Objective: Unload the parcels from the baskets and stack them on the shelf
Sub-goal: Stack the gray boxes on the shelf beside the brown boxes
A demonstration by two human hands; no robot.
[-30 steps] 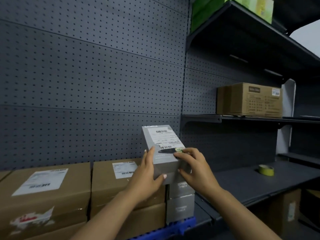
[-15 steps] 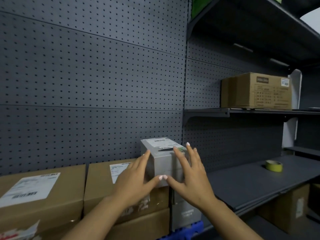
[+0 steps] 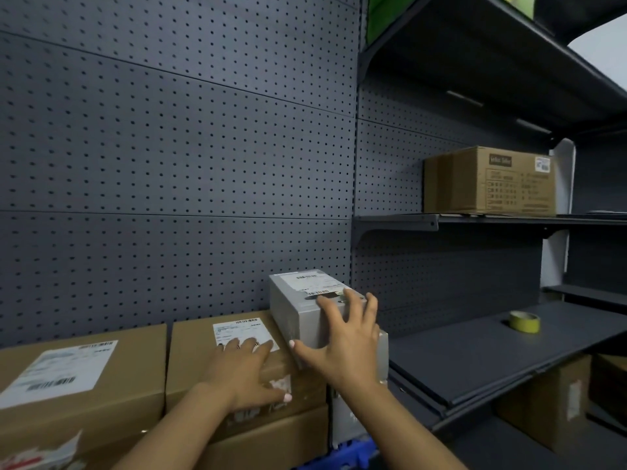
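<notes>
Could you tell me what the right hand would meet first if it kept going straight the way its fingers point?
The right hand already rests against the grey parcel, so that comes first. Pushing on would likely carry the parcel back to the perforated back panel, though depth is unclear.

Yellow-green tape roll (image 3: 524, 321) on dark side shelf (image 3: 475, 354), perforated back panel (image 3: 176, 157), perhaps green cartons (image 3: 380, 15) overhead
</notes>
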